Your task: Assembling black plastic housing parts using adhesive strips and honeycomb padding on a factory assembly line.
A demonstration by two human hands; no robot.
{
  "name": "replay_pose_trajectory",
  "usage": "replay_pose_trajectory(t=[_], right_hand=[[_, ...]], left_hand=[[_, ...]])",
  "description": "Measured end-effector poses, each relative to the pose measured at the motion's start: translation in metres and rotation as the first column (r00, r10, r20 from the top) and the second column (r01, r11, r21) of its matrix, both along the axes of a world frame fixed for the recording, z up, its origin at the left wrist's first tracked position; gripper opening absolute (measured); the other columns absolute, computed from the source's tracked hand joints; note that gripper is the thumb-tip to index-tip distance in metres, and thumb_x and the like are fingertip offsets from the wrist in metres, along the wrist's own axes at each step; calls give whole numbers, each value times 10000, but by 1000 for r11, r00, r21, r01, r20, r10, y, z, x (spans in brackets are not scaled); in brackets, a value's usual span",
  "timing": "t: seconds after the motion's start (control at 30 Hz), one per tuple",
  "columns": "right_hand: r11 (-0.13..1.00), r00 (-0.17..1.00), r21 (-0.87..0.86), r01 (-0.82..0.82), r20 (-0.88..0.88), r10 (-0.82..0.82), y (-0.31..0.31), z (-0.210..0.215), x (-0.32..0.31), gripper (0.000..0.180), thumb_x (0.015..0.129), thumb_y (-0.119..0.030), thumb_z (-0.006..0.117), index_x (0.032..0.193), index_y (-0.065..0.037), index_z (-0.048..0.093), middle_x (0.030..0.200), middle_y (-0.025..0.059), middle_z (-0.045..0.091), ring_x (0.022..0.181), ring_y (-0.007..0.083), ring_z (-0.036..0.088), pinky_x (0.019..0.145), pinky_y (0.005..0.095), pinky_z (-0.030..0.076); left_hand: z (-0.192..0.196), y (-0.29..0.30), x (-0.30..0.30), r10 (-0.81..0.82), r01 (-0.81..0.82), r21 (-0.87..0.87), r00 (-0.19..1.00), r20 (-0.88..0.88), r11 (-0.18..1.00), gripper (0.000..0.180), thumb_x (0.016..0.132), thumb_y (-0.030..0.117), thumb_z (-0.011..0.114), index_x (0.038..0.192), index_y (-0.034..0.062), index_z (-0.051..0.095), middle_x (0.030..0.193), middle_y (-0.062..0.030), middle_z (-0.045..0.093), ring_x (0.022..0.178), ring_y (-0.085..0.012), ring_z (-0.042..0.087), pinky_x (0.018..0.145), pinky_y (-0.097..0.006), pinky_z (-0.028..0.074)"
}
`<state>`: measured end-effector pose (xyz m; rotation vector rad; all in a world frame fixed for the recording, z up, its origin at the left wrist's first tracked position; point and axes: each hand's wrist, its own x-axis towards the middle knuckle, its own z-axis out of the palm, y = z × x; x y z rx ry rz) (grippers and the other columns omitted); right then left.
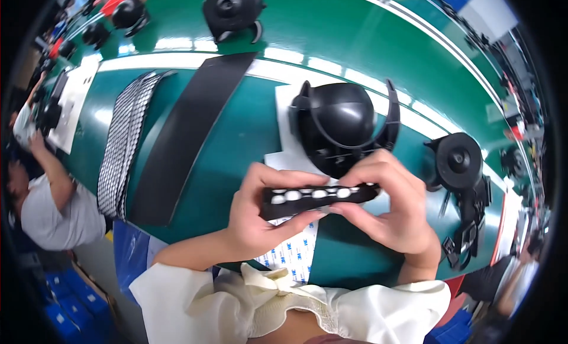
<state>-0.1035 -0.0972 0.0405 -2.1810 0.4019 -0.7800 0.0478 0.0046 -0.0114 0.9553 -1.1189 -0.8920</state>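
Both my hands hold a short black strip (316,199) dotted with several round white pads, level above the green table (248,137). My left hand (260,211) grips its left end from below and behind. The fingertips of my right hand (393,205) pinch its right end. Just behind the strip a black dome-shaped shell (343,128) with a curved band around it rests on white paper sheets (296,252).
A long black strap (189,131) and a stack of dotted strips (124,143) lie to the left. More black shells sit at the back (232,10) and right (458,163). Another person (50,205) works at far left. Blue crates (59,308) stand on the floor.
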Motion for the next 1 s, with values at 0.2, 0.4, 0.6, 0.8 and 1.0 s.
replay_pose_trajectory(t=[0.2,0.4,0.6,0.8,1.0], right_hand=[[995,999,-84,-54,-13,53,-1,-14,-6,159,685,-48,656,783,-2,539,700,93,507,622,247,493,533,313,395],[954,999,-300,6,-32,-16,1,1,-2,240,611,-92,698,826,-38,606,707,42,527,651,193,488,564,286,341],[927,996,-374,10,89,25,8,-6,-1,301,508,-104,723,791,-37,644,704,16,532,602,168,466,521,257,348],[895,958,-393,-212,99,270,5,-10,-21,151,615,-58,650,763,-49,625,750,24,538,673,157,482,563,255,376],[969,991,207,135,-38,-130,-19,-5,-36,382,708,109,549,1054,22,413,792,53,556,693,73,493,616,191,335]], left_hand=[[12,-2,8,34,-46,21,916,400,999,170,711,12,667,866,16,598,746,-79,651,564,-84,606,488,-181,444],[11,-2,8,68,-58,-36,878,474,998,190,679,6,677,853,14,601,707,-100,640,558,-155,626,491,-208,460],[11,1,5,85,-70,-47,841,535,996,165,574,-16,648,716,22,574,663,-84,616,532,-187,577,508,-245,434],[14,-13,5,-453,297,626,886,102,721,167,737,60,639,840,-7,526,860,-131,617,738,-162,614,640,-268,459],[-18,-15,3,-511,529,197,849,-136,826,158,700,12,641,833,-24,566,1332,-251,192,1223,-378,289,985,-506,268]])
